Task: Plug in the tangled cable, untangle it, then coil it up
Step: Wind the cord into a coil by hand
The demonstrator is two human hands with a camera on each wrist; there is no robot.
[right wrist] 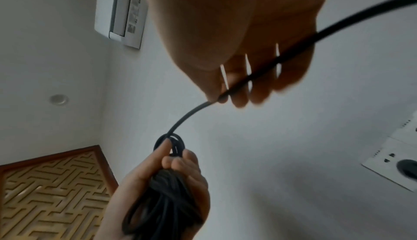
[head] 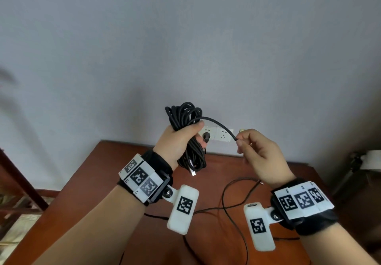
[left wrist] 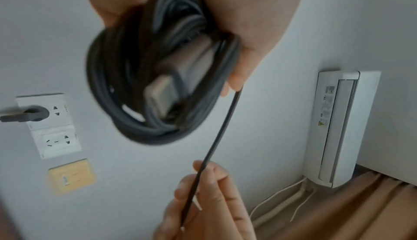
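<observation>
My left hand [head: 181,139] grips a black cable coil [head: 186,116] of several loops, held upright in front of the wall outlets [head: 216,134]. A silver USB connector [head: 193,173] hangs from the coil's lower end. One strand [head: 218,123] arcs from the coil to my right hand [head: 240,141], which pinches it between thumb and forefinger. In the left wrist view the coil [left wrist: 158,86] fills my left hand [left wrist: 248,20], and the strand [left wrist: 216,136] runs down to the right hand [left wrist: 203,199]. The right wrist view shows the strand [right wrist: 248,77] crossing my right fingers [right wrist: 239,97] toward the coil [right wrist: 162,199].
A brown wooden table [head: 123,192] lies below my hands, with a thin dark wire [head: 226,203] looped across it. A black plug [head: 206,136] sits in the left outlet. An air conditioner [left wrist: 334,127] hangs on the wall. A tripod [head: 354,168] stands at the right.
</observation>
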